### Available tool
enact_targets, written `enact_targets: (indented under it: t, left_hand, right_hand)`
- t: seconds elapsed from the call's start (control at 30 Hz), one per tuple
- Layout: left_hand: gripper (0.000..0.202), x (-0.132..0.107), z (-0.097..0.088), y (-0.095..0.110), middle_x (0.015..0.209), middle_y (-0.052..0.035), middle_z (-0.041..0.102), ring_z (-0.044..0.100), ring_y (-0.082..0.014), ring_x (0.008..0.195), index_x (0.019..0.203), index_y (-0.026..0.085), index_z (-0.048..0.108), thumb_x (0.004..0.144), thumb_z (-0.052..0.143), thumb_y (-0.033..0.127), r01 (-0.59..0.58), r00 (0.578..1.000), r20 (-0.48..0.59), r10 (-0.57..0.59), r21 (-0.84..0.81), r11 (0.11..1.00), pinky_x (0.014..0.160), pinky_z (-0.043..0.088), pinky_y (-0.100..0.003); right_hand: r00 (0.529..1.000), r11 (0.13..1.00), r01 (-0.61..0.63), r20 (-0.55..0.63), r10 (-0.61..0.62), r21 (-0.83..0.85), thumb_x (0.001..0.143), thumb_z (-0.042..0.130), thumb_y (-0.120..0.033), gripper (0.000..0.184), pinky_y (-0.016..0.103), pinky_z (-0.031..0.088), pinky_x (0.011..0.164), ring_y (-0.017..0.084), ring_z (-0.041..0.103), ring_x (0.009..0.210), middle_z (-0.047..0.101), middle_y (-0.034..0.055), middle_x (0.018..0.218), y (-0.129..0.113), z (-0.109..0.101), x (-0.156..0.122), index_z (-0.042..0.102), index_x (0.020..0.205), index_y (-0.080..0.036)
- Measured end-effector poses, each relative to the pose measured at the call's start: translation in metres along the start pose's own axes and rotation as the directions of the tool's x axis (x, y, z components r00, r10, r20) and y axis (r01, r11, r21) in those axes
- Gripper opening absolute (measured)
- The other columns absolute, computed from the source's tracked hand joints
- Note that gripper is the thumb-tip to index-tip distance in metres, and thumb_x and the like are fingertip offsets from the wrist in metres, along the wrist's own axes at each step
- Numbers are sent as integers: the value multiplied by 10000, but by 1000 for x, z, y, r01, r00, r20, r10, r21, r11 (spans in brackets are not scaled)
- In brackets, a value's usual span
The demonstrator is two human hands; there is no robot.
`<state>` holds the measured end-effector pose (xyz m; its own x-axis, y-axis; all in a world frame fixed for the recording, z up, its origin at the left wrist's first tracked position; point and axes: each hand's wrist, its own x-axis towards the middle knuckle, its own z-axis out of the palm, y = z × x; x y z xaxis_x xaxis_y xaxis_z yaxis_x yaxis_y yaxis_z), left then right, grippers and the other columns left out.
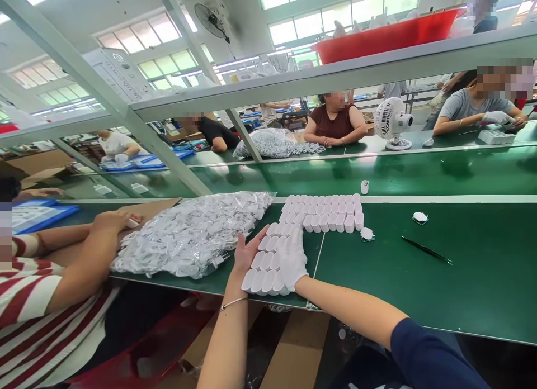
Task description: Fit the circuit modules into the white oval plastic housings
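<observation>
Rows of small white plastic housings (pixel 262 260) stand packed together near the front edge of the green table. My bare left hand (pixel 248 252) lies along their left side, fingers stretched out and touching the block. Over the right side of the same block rests my gloved right hand (pixel 292 257), its fingers extended forward and flat against the pieces. A second group of white housings (pixel 331 213) adjoins at the far end. To the left of my left hand sits a large clear bag of small white parts (pixel 193 232).
Black tweezers (pixel 427 250) lie on the right, near two small round white parts (pixel 420 217) on little boards. One lone housing (pixel 364 186) stands by the white strip. A co-worker's arm (pixel 84 249) is at left. A white fan (pixel 393 123) stands across the line.
</observation>
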<state>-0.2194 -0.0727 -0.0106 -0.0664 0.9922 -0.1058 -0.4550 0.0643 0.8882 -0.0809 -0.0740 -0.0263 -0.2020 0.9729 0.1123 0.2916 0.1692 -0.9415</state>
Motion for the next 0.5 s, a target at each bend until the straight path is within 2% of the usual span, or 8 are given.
enact_targets:
  t: [0.17,0.27,0.33,0.43,0.47,0.5]
  left_hand:
    - [895,3,7,3,1364,-161,461,386,-368,1265,1397,137,335,757,315,763,30,999,-43,-30,18,999,1055,271,-511]
    - [910,2,10,3,1334,-158,494,407,-356,1250,1395,138,329,741,321,771,11,996,-87,-8,29,1000,1039,311,-492]
    - [932,-1,13,2,1317,-146,514,428,-355,1231,1388,144,339,717,316,790,-8,994,-107,11,30,1000,1027,339,-484]
    - [955,-5,21,3,1280,-133,550,476,-359,1181,1366,154,379,686,305,820,3,989,-150,7,67,998,997,385,-478]
    - [964,-7,25,4,1268,-134,559,487,-362,1169,1366,154,383,680,297,827,16,985,-170,-1,88,996,985,399,-481]
    - [973,-8,29,5,1262,-135,564,493,-366,1164,1373,157,374,677,288,831,29,981,-192,-8,110,994,973,411,-486]
  right_hand:
    - [1000,999,-22,-22,22,-28,881,413,-349,681,434,194,1128,261,120,1400,143,159,1513,-7,-9,-9,168,1447,-61]
    - [999,999,11,-36,-13,-44,864,444,-396,676,373,244,1121,235,222,1381,249,111,1494,-17,-38,-7,224,1440,-118]
    - [994,995,82,-72,-86,-65,879,419,-415,601,308,238,1124,178,263,1367,324,26,1467,-28,-75,9,272,1425,-214]
    - [960,960,197,-162,-230,-197,926,339,-371,446,286,226,1120,151,281,1354,362,-14,1443,-42,-151,58,406,1352,-255]
    - [959,949,174,-175,-224,-264,934,338,-339,396,277,216,1121,143,278,1352,340,-33,1453,-44,-177,78,466,1303,-271]
    - [974,944,89,-169,-149,-317,937,352,-313,362,265,220,1116,133,287,1344,333,-44,1455,-44,-201,96,503,1265,-279]
